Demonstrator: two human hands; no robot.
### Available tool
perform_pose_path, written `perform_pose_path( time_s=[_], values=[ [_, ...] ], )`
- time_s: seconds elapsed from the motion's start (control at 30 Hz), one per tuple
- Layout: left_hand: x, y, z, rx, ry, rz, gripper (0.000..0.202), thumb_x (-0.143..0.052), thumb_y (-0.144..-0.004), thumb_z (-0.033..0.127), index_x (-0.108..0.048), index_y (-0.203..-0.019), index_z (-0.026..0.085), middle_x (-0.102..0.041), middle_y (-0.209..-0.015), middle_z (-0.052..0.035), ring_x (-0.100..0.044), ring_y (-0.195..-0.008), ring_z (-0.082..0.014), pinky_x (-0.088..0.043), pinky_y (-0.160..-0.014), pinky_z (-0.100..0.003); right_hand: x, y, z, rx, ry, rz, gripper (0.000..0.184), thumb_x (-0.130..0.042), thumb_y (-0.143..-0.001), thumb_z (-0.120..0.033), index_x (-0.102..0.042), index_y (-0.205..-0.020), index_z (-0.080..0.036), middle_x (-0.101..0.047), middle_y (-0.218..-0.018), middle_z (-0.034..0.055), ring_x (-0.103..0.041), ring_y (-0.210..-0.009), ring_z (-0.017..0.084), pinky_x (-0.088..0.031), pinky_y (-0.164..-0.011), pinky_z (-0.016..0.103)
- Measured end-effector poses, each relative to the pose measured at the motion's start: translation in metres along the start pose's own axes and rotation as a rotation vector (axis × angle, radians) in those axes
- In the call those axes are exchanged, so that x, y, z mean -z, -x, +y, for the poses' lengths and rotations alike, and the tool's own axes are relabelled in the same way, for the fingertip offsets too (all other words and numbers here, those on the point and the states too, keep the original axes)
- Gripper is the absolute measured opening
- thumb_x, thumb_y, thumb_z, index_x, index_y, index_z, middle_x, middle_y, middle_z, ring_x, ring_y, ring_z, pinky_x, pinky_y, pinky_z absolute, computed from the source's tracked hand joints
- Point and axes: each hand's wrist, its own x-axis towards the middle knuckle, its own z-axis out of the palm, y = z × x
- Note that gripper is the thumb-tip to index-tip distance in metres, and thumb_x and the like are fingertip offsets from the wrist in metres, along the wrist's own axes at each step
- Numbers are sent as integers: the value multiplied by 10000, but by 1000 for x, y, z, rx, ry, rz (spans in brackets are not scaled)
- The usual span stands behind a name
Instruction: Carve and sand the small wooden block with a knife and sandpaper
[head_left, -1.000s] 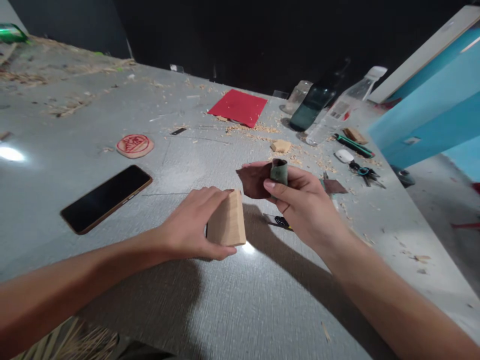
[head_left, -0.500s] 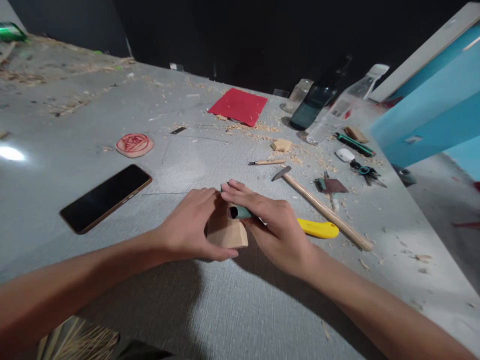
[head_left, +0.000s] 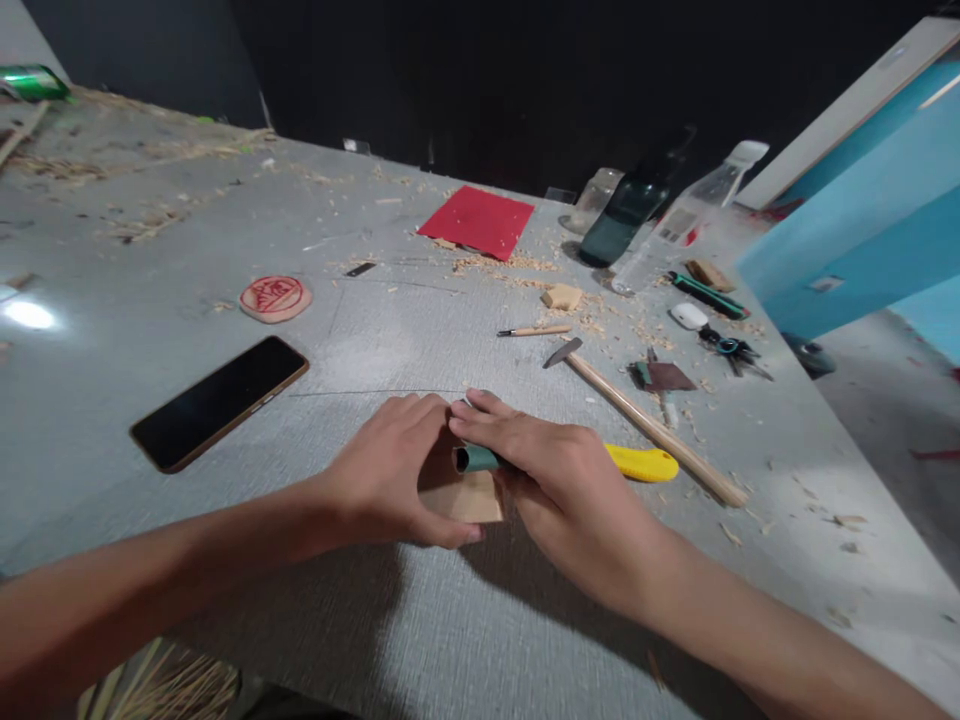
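My left hand [head_left: 394, 465] is wrapped around a pale wooden block [head_left: 461, 498], thumb along its near side and fingers over the far side. A rolled piece of green sandpaper [head_left: 478, 459] lies across the top of the block. My right hand [head_left: 551, 455] presses it there, fingers closed over it and their tips near the left hand's fingers. The palm side of the right hand is hidden. Just beyond that hand, the yellow handle [head_left: 641, 463] of a tool sticks out, its other end covered.
A hammer [head_left: 652, 425], a thin carving tool [head_left: 534, 330], a sandpaper scrap [head_left: 669, 377] and keys [head_left: 731, 348] lie right. Bottles [head_left: 626, 215] stand behind. A phone [head_left: 221, 402], a wooden disc with a red design [head_left: 275, 298] and red paper [head_left: 480, 220] lie left and back.
Both hands, with the block and the sandpaper, have shifted slightly toward me. The right hand has moved a little more over the block, and the view has tilted slightly.
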Motion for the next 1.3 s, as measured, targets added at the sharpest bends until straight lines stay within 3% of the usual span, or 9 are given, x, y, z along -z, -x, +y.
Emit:
perform_pose_path(
  time_s=[0.2, 0.4, 0.6, 0.7, 0.77, 0.83, 1.0, 1.13, 1.3],
  values=[
    [-1, -1, 2, -4, -7, 17, 679, -838, -596, 629, -574, -1086, 241, -657, -1043, -59, -620, -969, -319, -496, -892, -542, -4, 5, -1, 10, 85, 6, 572, -427, -870, 28, -718, -1339, -121, -704, -1410, 142, -603, -1404, 292, -544, -1168, 493],
    [8, -5, -13, 28, -145, 104, 559, -723, -701, 352, -573, -1219, 204, -656, -1165, -118, -628, -1054, -345, -497, -931, -537, -15, 13, -10, 128, 93, -84, 632, -421, -790, 40, -674, -1369, 5, -669, -1449, 203, -571, -1441, 298, -493, -1216, 452],
    [14, -6, -21, 58, -132, 108, 631, -770, -712, 407, -566, -1270, 196, -648, -1204, -119, -618, -1108, -355, -485, -967, -531, 25, 5, -22, 4, -257, -185, 569, -482, -910, 23, -753, -1326, -255, -769, -1332, 13, -727, -1257, 192, -597, -1094, 308],
    [16, -8, -17, 79, -136, 114, 719, -815, -704, 557, -568, -1279, 203, -641, -1210, -119, -613, -1111, -368, -464, -996, -557, 40, -1, -12, -98, -276, 61, 461, -586, -985, -77, -765, -1312, -350, -767, -1330, -35, -728, -1257, 228, -611, -1088, 355],
    [16, -9, -13, 67, -137, 95, 784, -821, -690, 636, -564, -1297, 212, -638, -1214, -116, -609, -1125, -372, -453, -1011, -565, 40, -5, 2, -144, -208, 268, 427, -615, -995, -113, -766, -1313, -355, -761, -1341, -29, -703, -1295, 263, -580, -1143, 431],
    [14, -8, -10, 43, -113, 79, 796, -819, -693, 638, -554, -1318, 223, -638, -1226, -110, -609, -1141, -362, -452, -1018, -552, 34, -7, 16, -138, -148, 359, 442, -599, -995, -103, -757, -1333, -342, -753, -1355, -15, -676, -1333, 274, -533, -1196, 487],
    [9, -6, -11, 14, -55, 81, 738, -810, -699, 625, -569, -1282, 243, -650, -1180, -84, -622, -1081, -329, -468, -968, -519, 4, -8, 30, 18, -142, 157, 552, -533, -938, -25, -712, -1401, -267, -695, -1439, 44, -609, -1408, 258, -478, -1240, 503],
    [9, -7, -13, 12, -84, 93, 736, -797, -704, 686, -589, -1255, 245, -656, -1116, -73, -623, -1035, -325, -459, -941, -524, -16, -3, 25, -13, -209, 115, 576, -511, -923, -5, -704, -1408, -247, -667, -1468, 62, -555, -1452, 248, -447, -1255, 510],
    [14, -7, -17, 93, -127, 146, 671, -820, -698, 581, -603, -1220, 220, -649, -1141, -93, -624, -1053, -340, -465, -924, -504, -4, 0, 2, -72, -351, 5, 624, -499, -848, 54, -778, -1290, -286, -799, -1256, -5, -695, -1303, 227, -421, -1271, 490]
  ],
)
